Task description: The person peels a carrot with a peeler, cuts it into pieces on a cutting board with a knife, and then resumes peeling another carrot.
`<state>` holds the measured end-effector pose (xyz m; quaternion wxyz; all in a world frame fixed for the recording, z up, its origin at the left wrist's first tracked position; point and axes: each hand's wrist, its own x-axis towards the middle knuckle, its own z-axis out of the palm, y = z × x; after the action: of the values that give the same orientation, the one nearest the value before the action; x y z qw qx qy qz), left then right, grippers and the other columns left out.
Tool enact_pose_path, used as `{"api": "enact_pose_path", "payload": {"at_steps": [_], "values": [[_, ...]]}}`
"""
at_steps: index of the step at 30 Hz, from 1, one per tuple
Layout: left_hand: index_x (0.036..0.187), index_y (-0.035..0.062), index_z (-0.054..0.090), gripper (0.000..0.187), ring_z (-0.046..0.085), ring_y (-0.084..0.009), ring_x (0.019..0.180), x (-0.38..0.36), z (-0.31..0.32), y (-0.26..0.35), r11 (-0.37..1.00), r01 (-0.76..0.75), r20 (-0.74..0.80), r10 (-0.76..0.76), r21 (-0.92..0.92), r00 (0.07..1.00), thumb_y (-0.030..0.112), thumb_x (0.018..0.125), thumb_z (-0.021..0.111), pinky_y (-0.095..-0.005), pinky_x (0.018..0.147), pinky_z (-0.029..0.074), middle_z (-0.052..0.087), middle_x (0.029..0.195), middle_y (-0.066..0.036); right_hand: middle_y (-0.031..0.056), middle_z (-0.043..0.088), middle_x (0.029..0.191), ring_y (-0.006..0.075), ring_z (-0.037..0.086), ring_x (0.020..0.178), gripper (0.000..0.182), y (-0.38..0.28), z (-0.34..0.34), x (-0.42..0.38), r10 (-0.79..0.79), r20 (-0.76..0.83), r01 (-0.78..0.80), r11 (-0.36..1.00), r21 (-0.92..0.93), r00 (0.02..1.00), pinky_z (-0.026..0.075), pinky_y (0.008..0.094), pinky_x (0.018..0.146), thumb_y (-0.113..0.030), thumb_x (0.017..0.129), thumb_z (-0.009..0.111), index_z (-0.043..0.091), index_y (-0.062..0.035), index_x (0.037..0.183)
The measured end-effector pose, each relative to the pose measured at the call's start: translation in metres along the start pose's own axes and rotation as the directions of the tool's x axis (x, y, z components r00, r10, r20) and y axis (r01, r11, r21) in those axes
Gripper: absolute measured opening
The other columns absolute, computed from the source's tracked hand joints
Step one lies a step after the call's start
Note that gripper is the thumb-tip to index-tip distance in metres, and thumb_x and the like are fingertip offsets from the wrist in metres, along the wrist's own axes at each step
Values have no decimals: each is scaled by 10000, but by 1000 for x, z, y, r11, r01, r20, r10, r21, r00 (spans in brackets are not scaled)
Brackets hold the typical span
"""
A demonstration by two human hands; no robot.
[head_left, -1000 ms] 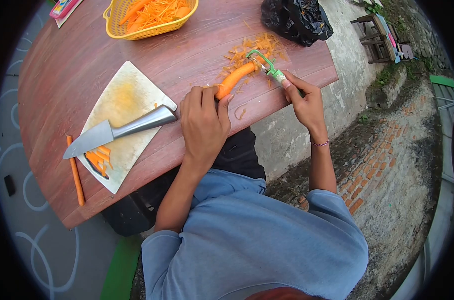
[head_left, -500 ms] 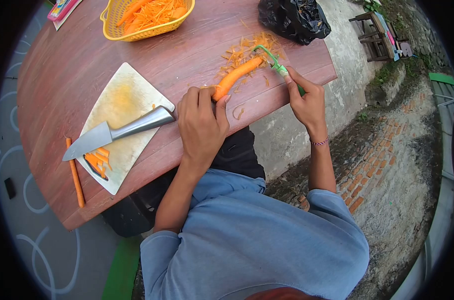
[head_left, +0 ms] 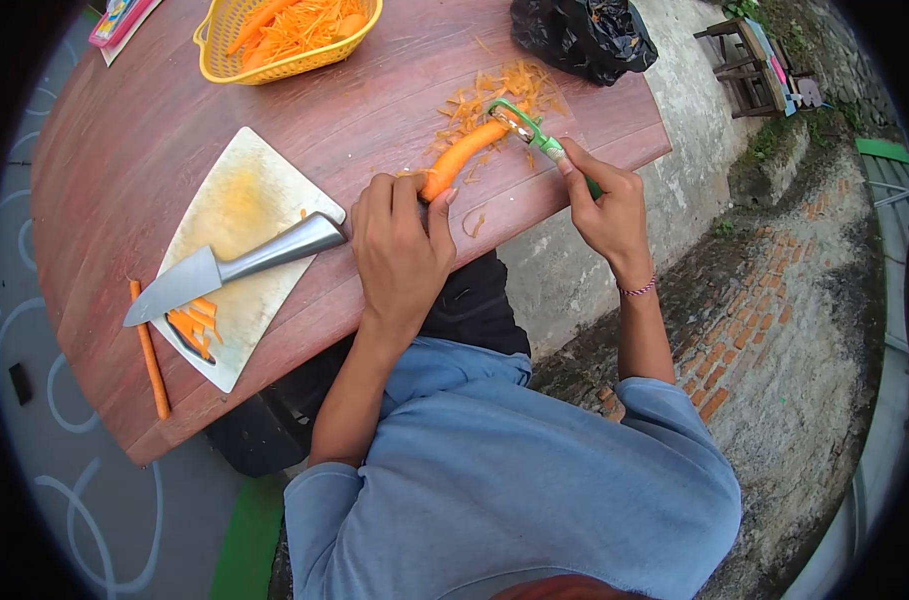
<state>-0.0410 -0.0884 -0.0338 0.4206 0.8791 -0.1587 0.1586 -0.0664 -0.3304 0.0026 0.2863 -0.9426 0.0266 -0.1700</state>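
My left hand is closed on the near end of an orange carrot, which slants away over the table. In my right hand is a green-handled peeler, its blade against the upper side of the carrot near the far end. Carrot peelings lie scattered on the wood around that far end. Left of my left hand, a kitchen knife with a steel handle rests across a white cutting board. Cut carrot sticks sit on the board beneath the blade.
A yellow basket of shredded and whole carrots stands at the back of the reddish wooden table. A black plastic bag is at the far right edge. One thin carrot strip lies left of the board.
The peeler has shifted slightly left and down along the carrot, and its blade has turned more into view. My left hand keeps its hold on the carrot.
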Motion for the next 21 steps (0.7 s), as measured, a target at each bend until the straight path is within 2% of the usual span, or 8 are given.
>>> {"api": "enact_pose_path", "payload": {"at_steps": [2,4,7,10,13,16,19,21], "values": [[1027,15,635,231,594,-361,877,0,0,0,1000,-8,-5,8,1,1000,147,888,764,-471,785,453,577,936,-151,240,749,998,354,766,838,255,2,-2,0,9,-19,-10,999,-42,1000,579,377,691,-143,953,697,776,-40,1173],[1027,15,636,232,594,-361,877,2,0,0,1000,-22,-12,22,1,1000,148,887,764,-470,785,453,577,936,-150,238,772,997,198,784,905,272,-5,-9,6,160,38,-153,978,-140,986,570,311,761,-102,979,678,746,1,1222],[997,-4,658,229,606,-348,799,2,0,0,999,-44,-48,46,30,998,161,901,784,-447,723,476,597,896,-140,235,773,990,195,782,871,271,-1,1,-5,-81,16,81,997,-5,997,568,310,745,-98,977,681,749,-4,1221],[996,-3,659,229,600,-342,784,2,0,1,999,-47,-50,48,23,998,160,898,786,-444,713,472,592,888,-138,244,746,950,358,763,816,256,8,-1,2,29,-24,-31,997,-70,999,580,379,680,-129,948,696,776,-56,1180],[996,-5,659,230,595,-336,769,2,0,2,999,-33,-29,34,28,999,157,896,788,-440,702,469,591,885,-138,243,739,917,369,754,798,267,2,-5,1,13,-11,-13,1000,-20,1000,574,386,669,-125,945,698,771,-65,1194],[1020,18,631,233,593,-355,875,2,0,2,1000,11,12,-11,-14,1000,160,893,765,-468,777,449,574,928,-145,225,774,1016,224,786,876,273,2,-1,-5,-10,39,12,999,-39,999,572,310,755,-92,968,697,749,-6,1222],[996,-9,653,211,587,-337,759,3,0,2,999,-40,-39,41,24,998,133,899,775,-440,699,467,587,882,-139,233,768,1025,239,786,871,275,-1,-10,7,247,38,-237,956,-174,968,572,309,753,-83,964,698,746,-3,1223],[1003,-7,652,195,591,-345,780,3,-2,3,999,-38,-28,39,36,999,129,911,758,-447,712,466,590,899,-144,237,766,1034,247,787,883,278,0,-3,-3,109,12,-108,988,-111,994,573,310,758,-80,963,699,743,2,1225]]}}
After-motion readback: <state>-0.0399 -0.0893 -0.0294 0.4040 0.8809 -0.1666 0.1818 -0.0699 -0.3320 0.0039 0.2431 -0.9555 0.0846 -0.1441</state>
